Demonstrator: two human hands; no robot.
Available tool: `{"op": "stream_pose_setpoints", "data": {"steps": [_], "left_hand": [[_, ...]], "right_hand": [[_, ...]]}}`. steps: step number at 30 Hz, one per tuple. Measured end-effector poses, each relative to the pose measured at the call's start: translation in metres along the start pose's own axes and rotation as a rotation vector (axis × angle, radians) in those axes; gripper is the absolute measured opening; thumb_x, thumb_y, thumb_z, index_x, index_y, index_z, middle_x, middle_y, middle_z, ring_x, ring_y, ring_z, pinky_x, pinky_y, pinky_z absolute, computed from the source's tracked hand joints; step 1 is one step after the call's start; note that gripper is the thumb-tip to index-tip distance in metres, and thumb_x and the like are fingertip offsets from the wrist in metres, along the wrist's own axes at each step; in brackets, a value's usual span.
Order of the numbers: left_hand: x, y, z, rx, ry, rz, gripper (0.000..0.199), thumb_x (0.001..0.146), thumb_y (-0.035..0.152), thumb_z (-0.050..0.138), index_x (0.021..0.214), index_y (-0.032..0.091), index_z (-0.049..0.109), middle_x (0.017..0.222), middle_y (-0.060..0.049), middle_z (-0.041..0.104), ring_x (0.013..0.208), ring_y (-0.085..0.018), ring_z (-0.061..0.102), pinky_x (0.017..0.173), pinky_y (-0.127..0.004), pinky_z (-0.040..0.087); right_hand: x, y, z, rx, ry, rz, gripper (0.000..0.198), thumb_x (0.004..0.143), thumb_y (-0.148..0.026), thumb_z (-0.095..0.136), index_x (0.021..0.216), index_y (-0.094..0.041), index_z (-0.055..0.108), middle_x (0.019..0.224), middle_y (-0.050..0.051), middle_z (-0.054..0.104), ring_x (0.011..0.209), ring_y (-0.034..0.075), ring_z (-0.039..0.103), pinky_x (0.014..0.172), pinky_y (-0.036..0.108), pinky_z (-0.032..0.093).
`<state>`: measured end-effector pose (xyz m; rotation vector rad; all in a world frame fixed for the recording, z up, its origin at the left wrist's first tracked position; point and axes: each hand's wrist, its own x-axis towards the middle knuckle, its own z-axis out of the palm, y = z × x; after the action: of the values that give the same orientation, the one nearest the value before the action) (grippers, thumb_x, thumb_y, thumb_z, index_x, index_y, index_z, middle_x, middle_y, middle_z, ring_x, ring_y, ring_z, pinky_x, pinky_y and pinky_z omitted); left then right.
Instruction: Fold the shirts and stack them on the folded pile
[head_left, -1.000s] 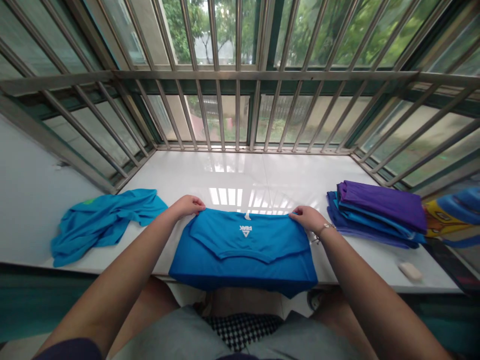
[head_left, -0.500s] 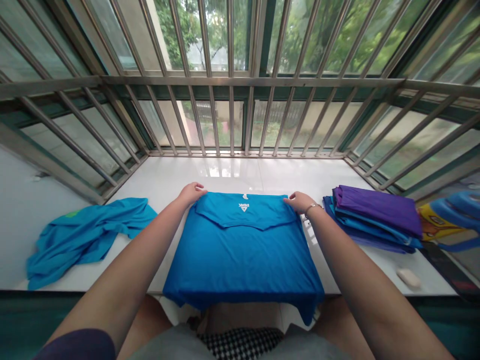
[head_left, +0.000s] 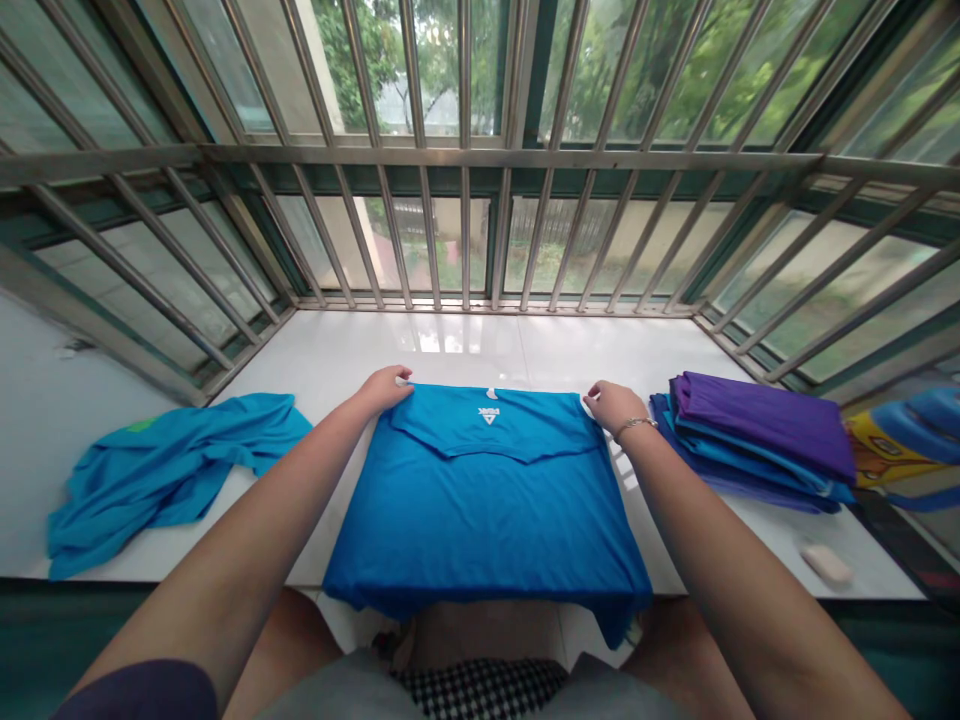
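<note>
A blue T-shirt lies spread on the white ledge, its upper part folded over toward me and its lower edge hanging over the front. A small white logo and lettering show on the folded section. My left hand rests at the far left corner of the fold, touching the cloth, thumb and forefinger slightly apart with white ledge showing between them. Just beside the far right corner is my right hand, fingers bent and a small gap between thumb and forefinger. A bracelet circles the right wrist.
A crumpled turquoise garment lies at the left. To the right is a stack of folded purple and blue clothes, with a blue and yellow container behind it. A pale bar-like object sits near the front edge. Metal bars enclose the ledge.
My right hand has shifted slightly right, off the shirt's corner. A gap has opened between my left thumb and forefinger. The shirt keeps its shape; the view moved a little.
</note>
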<state>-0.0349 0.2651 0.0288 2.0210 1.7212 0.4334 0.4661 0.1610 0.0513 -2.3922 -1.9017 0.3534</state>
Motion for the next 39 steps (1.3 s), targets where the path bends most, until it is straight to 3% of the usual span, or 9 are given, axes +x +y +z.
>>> {"op": "stream_pose_setpoints", "data": {"steps": [4, 9, 16, 19, 23, 27, 30, 34, 39], "left_hand": [[0.013, 0.007, -0.008, 0.057, -0.103, 0.083, 0.032, 0.071, 0.034, 0.084, 0.101, 0.025, 0.083, 0.106, -0.005, 0.082, 0.095, -0.026, 0.074, 0.087, -0.029, 0.052], [0.027, 0.019, -0.014, 0.135, -0.156, 0.087, 0.018, 0.06, 0.033, 0.09, 0.068, 0.026, 0.076, 0.072, -0.002, 0.075, 0.083, -0.026, 0.071, 0.074, -0.028, 0.049], [0.019, 0.04, -0.046, 0.145, 0.069, 0.071, 0.016, 0.084, 0.035, 0.078, 0.091, 0.021, 0.079, 0.091, -0.008, 0.078, 0.093, -0.029, 0.071, 0.083, -0.033, 0.051], [-0.01, 0.046, -0.064, 0.121, 0.168, 0.128, 0.019, 0.092, 0.035, 0.071, 0.103, 0.021, 0.078, 0.106, -0.009, 0.078, 0.098, -0.028, 0.07, 0.091, -0.035, 0.052], [-0.082, 0.042, -0.066, 0.039, 0.262, 0.288, 0.022, 0.096, 0.04, 0.066, 0.105, 0.023, 0.076, 0.108, -0.009, 0.076, 0.098, -0.028, 0.069, 0.095, -0.038, 0.054], [-0.167, 0.025, -0.034, -0.04, 0.23, 0.355, 0.025, 0.1, 0.045, 0.063, 0.108, 0.026, 0.078, 0.113, -0.01, 0.077, 0.11, -0.03, 0.069, 0.106, -0.043, 0.054], [-0.215, 0.007, 0.002, -0.025, 0.122, 0.355, 0.023, 0.1, 0.04, 0.062, 0.108, 0.028, 0.08, 0.122, -0.011, 0.077, 0.118, -0.032, 0.07, 0.11, -0.047, 0.054], [-0.245, -0.01, 0.033, 0.065, 0.04, 0.329, 0.027, 0.101, 0.036, 0.061, 0.119, 0.028, 0.08, 0.14, -0.012, 0.073, 0.127, -0.034, 0.069, 0.112, -0.053, 0.056], [-0.25, -0.003, 0.032, 0.108, 0.169, 0.348, 0.033, 0.106, 0.042, 0.058, 0.126, 0.024, 0.077, 0.139, -0.014, 0.073, 0.129, -0.035, 0.069, 0.112, -0.054, 0.057]], "right_hand": [[0.017, -0.013, -0.001, -0.034, -0.038, -0.204, 0.045, 0.095, -0.026, 0.074, 0.14, -0.021, 0.073, 0.137, 0.013, 0.075, 0.129, 0.027, 0.068, 0.112, 0.033, 0.048], [0.034, -0.027, -0.003, -0.088, -0.073, -0.268, 0.018, 0.088, -0.021, 0.08, 0.106, -0.02, 0.084, 0.11, 0.012, 0.081, 0.108, 0.027, 0.073, 0.099, 0.032, 0.052], [0.033, -0.034, -0.036, -0.046, 0.197, -0.219, 0.028, 0.103, -0.024, 0.06, 0.124, -0.016, 0.077, 0.124, 0.017, 0.072, 0.112, 0.029, 0.068, 0.098, 0.036, 0.05], [0.011, -0.027, -0.048, -0.002, 0.309, -0.211, 0.028, 0.103, -0.026, 0.058, 0.123, -0.017, 0.075, 0.12, 0.016, 0.07, 0.105, 0.028, 0.068, 0.097, 0.037, 0.051], [-0.044, -0.001, -0.043, 0.161, 0.423, -0.291, 0.02, 0.1, -0.03, 0.061, 0.109, -0.022, 0.076, 0.109, 0.01, 0.071, 0.087, 0.023, 0.067, 0.091, 0.036, 0.053], [-0.115, 0.032, -0.006, 0.277, 0.421, -0.351, 0.023, 0.1, -0.037, 0.059, 0.11, -0.023, 0.074, 0.109, 0.009, 0.072, 0.085, 0.023, 0.068, 0.088, 0.037, 0.057], [-0.16, 0.05, 0.031, 0.309, 0.306, -0.4, 0.024, 0.101, -0.036, 0.055, 0.109, -0.025, 0.074, 0.112, 0.009, 0.073, 0.097, 0.025, 0.072, 0.094, 0.04, 0.059], [-0.187, 0.062, 0.058, 0.28, 0.194, -0.442, 0.03, 0.103, -0.032, 0.049, 0.116, -0.026, 0.075, 0.124, 0.011, 0.073, 0.113, 0.026, 0.072, 0.102, 0.042, 0.059], [-0.192, 0.063, 0.05, 0.211, 0.298, -0.364, 0.034, 0.103, -0.035, 0.052, 0.129, -0.021, 0.069, 0.129, 0.015, 0.071, 0.124, 0.03, 0.068, 0.114, 0.045, 0.053]]}}
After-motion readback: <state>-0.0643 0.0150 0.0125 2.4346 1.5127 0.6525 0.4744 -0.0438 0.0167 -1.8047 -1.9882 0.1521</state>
